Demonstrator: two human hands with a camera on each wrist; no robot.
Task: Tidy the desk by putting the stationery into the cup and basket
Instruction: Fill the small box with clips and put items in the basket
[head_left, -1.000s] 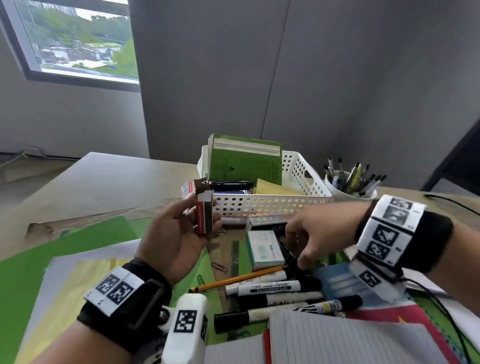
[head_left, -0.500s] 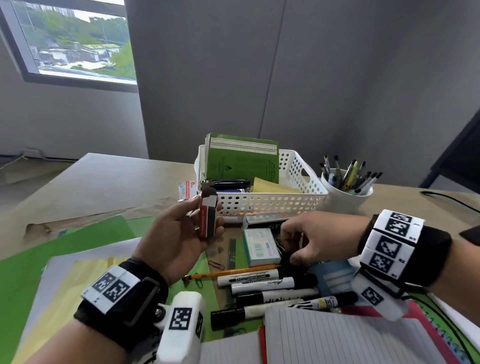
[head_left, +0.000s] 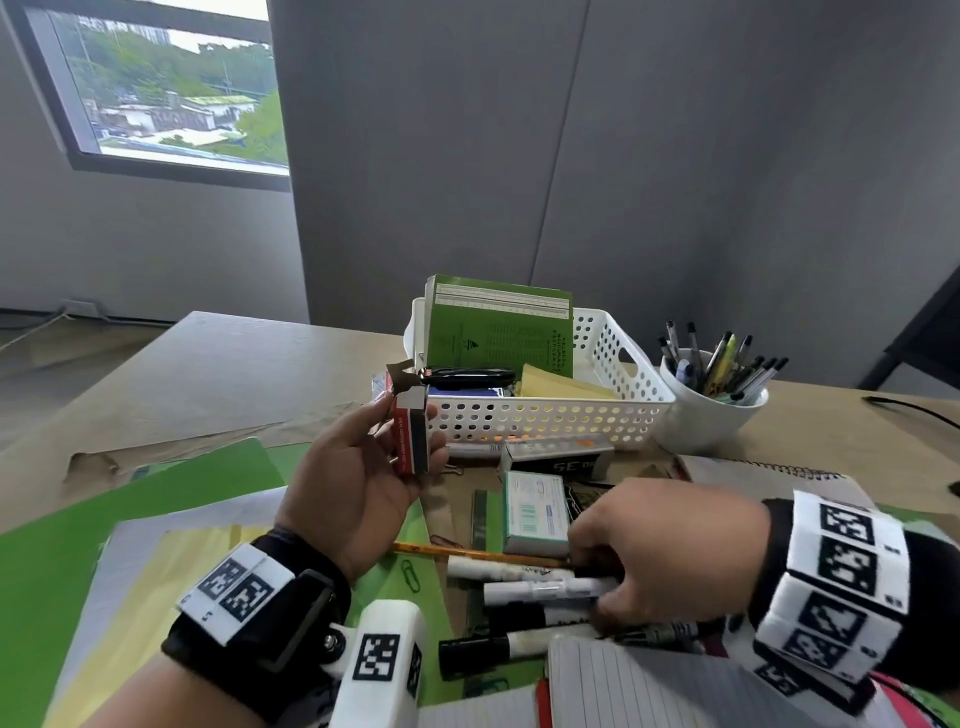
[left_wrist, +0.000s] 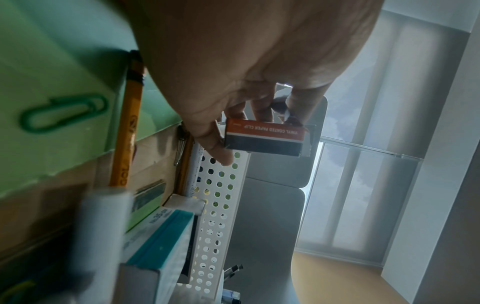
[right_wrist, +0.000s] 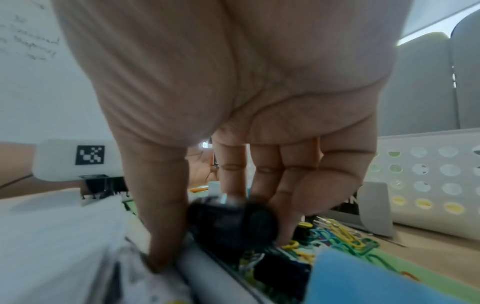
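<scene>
Right hand now lower, on markers

— What sort of place are we looking at?

— An office, by the signs. Grey partition panels are standing right behind the desk, and a window to the panels' left is showing low buildings and trees.

— Anything else pointing that way?

— Handwriting is showing on a whiteboard in the right wrist view, and grey roller blinds are hanging beyond the panels.
</scene>
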